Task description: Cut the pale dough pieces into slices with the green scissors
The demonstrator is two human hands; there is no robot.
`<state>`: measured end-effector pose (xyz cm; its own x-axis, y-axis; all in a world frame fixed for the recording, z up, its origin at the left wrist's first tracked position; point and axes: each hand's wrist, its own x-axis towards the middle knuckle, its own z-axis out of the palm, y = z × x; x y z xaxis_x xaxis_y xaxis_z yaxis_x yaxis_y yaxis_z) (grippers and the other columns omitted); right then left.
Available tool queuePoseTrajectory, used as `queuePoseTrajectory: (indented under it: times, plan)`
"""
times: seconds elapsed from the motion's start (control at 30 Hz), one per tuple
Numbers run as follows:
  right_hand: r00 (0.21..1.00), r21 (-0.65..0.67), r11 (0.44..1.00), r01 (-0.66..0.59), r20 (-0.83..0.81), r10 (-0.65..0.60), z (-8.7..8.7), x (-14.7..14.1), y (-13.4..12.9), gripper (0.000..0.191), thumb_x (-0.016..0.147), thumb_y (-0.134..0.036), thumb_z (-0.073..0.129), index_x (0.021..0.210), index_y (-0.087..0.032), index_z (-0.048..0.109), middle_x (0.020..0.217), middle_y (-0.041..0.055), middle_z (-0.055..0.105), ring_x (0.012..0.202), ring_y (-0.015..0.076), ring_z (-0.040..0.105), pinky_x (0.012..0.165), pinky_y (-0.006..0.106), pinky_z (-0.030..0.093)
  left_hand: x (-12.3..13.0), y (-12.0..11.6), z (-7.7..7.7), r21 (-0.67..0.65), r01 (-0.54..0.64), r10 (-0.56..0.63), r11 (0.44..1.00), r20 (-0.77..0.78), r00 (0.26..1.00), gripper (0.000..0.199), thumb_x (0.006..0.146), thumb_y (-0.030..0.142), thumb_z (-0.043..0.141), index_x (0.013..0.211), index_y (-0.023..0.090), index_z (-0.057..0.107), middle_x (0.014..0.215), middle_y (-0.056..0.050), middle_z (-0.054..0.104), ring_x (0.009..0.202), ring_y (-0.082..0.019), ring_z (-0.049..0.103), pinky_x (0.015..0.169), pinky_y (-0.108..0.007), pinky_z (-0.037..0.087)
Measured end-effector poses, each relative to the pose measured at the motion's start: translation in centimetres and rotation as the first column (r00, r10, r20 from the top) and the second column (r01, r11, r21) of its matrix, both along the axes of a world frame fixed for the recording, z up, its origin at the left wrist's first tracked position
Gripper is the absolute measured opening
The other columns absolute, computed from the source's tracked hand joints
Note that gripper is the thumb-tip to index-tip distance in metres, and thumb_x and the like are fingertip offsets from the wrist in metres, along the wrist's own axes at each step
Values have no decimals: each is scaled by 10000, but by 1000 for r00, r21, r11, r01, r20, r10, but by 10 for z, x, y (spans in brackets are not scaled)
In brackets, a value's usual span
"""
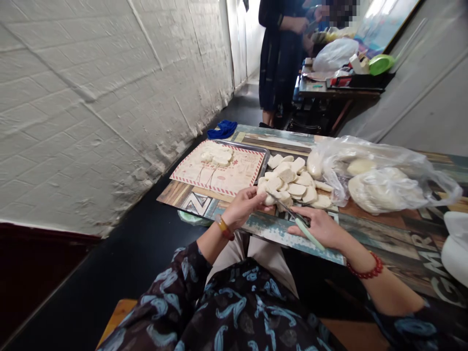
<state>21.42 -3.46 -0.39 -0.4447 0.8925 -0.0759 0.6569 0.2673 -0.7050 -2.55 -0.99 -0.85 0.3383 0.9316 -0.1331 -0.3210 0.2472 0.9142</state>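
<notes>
My left hand (248, 204) is closed on a white piece of what looks like steamed bun (269, 199), pinched at the near edge of a pile. In my right hand (318, 226) are scissors (310, 235) with a pale green handle, their blades pointing left and touching that piece. My fingers partly cover the handle. Behind both hands lies the heap of white bun slices (287, 174), directly on the table. Left of it, a metal tray (266, 165) is covered by a printed paper sheet (234, 180), on which several slices (217, 154) rest.
A clear plastic bag (383, 178) of whole buns stands right of the heap. A blue cloth (222, 129) lies at the table's far left corner. White objects (457, 243) sit at the right edge. Beyond, a person (280, 63) stands by another cluttered table (318, 87).
</notes>
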Motion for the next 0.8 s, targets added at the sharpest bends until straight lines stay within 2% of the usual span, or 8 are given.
queuePoseTrajectory:
  times: [0.13,0.27,0.33,0.47,0.57,0.67,0.8]
  plan:
    - [997,-20,1000,-6,80,7,3,-4,6,618,752,-465,726,1287,-162,661,1133,117,742,994,304,700,897,432,555,2,3,0,15,24,-23,1000,-36,999,463,664,492,842,848,97,687,788,-57,697,668,-132,663,691,-268,565]
    - [992,-14,998,-53,110,55,9,-8,14,528,750,-488,714,1152,-147,709,960,83,738,842,256,680,787,383,558,3,8,1,33,56,-54,998,-65,996,464,661,503,838,825,97,685,763,-52,695,634,-129,658,677,-269,568]
    - [994,-29,997,-72,85,75,11,-7,15,515,766,-505,701,1146,-158,716,896,59,734,798,241,669,751,358,554,3,11,1,42,62,-58,997,-91,994,465,670,510,828,822,92,690,756,-57,699,622,-130,655,652,-257,559]
    - [998,-72,996,-53,-39,50,3,-3,15,552,813,-530,664,1228,-168,703,870,42,746,821,247,676,750,332,555,4,16,1,50,71,-64,996,-125,990,492,673,533,815,805,74,696,751,-68,701,610,-124,647,628,-239,544]
    - [995,-71,997,-26,-99,19,-8,1,15,521,829,-532,653,1158,-137,737,912,58,746,845,255,676,749,320,550,4,21,0,47,92,-85,995,-125,989,503,669,535,816,810,68,694,750,-66,699,603,-120,641,623,-239,542]
    - [992,-74,997,-18,-128,8,-16,4,16,480,837,-533,648,1090,-142,761,903,53,740,833,253,673,735,313,541,5,26,-1,37,114,-108,993,-128,986,502,665,530,820,825,71,697,763,-66,702,600,-118,638,611,-235,536]
    - [995,-83,997,-5,-99,-4,-14,5,17,498,835,-519,652,1155,-148,741,897,52,741,828,251,671,740,312,529,5,32,-4,42,140,-134,989,-124,983,506,665,545,813,821,79,695,748,-58,689,603,-117,636,598,-225,530]
